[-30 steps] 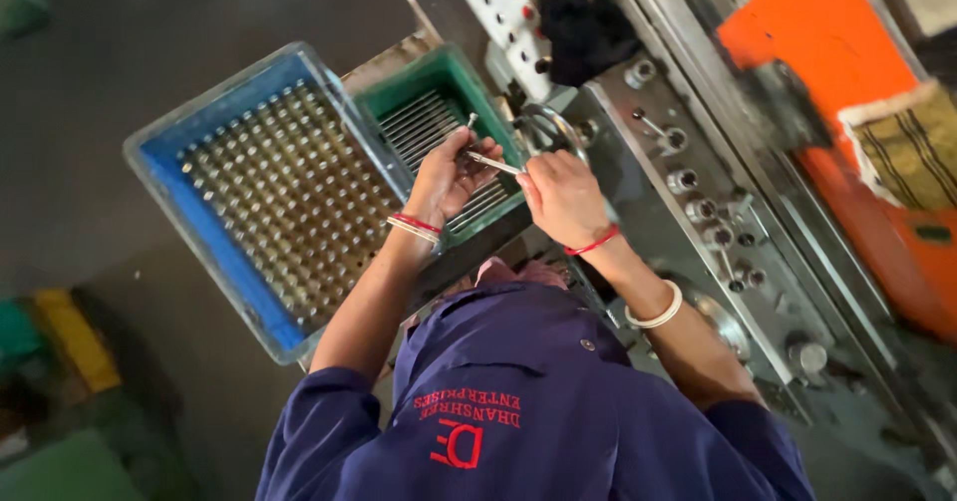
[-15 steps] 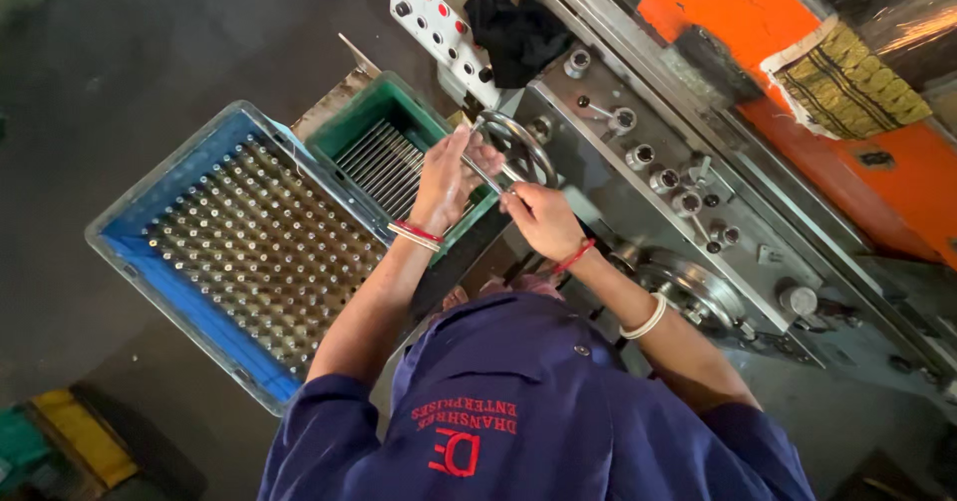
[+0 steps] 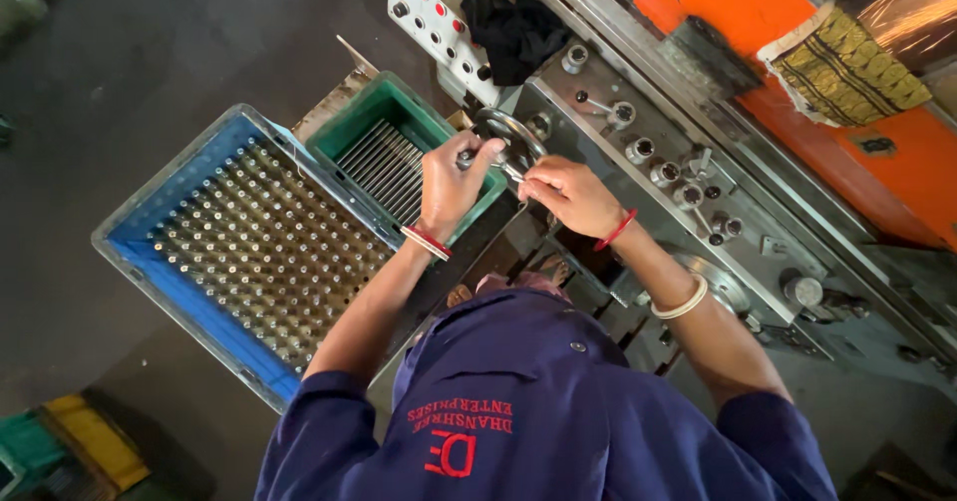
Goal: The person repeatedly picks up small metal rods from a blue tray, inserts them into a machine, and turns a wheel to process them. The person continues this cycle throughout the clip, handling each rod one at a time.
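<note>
My left hand [image 3: 447,184] is closed around one end of a thin metal rod [image 3: 506,168], at the right edge of a green crate [image 3: 371,112]. My right hand [image 3: 570,194] pinches the rod's other end with its fingertips. Both hands meet just in front of a round metal handwheel [image 3: 504,128] on the grey machine [image 3: 638,177]. Red thread bands circle both wrists, and a white bangle sits on my right forearm. Most of the rod is hidden by my fingers.
The green crate holds several long metal rods lying side by side. A blue crate [image 3: 150,224] to its left is packed with upright metal pieces. A white control panel [image 3: 431,14], a black cloth [image 3: 513,24] and orange machine covers [image 3: 738,2] lie beyond.
My hands have shifted from over the green crate toward the machine's handwheel, still holding the rod between them. The view has moved, showing more of the machine.
</note>
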The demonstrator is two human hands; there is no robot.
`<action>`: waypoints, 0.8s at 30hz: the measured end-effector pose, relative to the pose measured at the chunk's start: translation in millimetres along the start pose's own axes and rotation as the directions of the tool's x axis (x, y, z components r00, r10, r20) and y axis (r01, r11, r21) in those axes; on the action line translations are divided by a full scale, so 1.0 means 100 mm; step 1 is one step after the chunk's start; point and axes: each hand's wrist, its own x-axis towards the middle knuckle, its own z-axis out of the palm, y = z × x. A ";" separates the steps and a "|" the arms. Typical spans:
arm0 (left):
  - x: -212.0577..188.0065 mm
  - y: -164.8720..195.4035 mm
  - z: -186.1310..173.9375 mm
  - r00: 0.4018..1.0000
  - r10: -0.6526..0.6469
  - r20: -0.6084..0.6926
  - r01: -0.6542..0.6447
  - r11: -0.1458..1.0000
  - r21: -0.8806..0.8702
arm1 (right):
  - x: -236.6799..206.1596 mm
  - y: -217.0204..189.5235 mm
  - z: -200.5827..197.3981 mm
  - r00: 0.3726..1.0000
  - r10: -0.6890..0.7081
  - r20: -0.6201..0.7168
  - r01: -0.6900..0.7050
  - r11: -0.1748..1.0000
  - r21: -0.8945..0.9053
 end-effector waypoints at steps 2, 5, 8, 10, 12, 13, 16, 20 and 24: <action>0.01 -0.01 -0.03 0.995 -0.088 0.045 0.089 0.996 -0.022 | -0.01 -0.10 -0.07 0.983 -0.177 -0.047 0.164 0.967 -0.197; 0.02 -0.04 -0.05 0.955 -0.244 0.167 0.260 0.963 -0.077 | -0.01 -0.28 -0.10 0.917 -0.392 -0.078 0.322 0.841 -0.435; 0.01 -0.05 -0.04 0.883 -0.394 0.253 0.440 0.883 -0.160 | 0.00 -0.42 -0.11 0.902 -0.431 -0.038 0.352 0.781 -0.515; 0.00 -0.07 -0.03 0.814 -0.473 0.338 0.559 0.797 -0.229 | 0.00 -0.46 -0.12 0.908 -0.420 0.007 0.346 0.739 -0.578; -0.02 -0.08 -0.01 0.787 -0.486 0.380 0.594 0.763 -0.256 | -0.01 -0.47 -0.12 0.882 -0.469 0.049 0.378 0.640 -0.669; -0.03 -0.09 0.00 0.800 -0.466 0.377 0.573 0.780 -0.253 | -0.02 -0.47 -0.12 0.867 -0.493 0.074 0.393 0.584 -0.710; -0.05 -0.12 0.02 0.752 -0.527 0.395 0.624 0.763 -0.170 | -0.06 -0.44 -0.09 0.868 -0.471 0.160 0.411 0.499 -0.763; -0.11 -0.12 0.02 0.669 -0.611 0.423 0.697 0.714 -0.071 | -0.09 -0.39 -0.04 0.931 -0.356 0.079 0.352 0.823 -0.445; -0.18 -0.05 0.04 0.771 -0.487 0.410 0.567 0.818 -0.096 | -0.15 -0.34 -0.02 0.948 -0.316 0.031 0.314 0.920 -0.234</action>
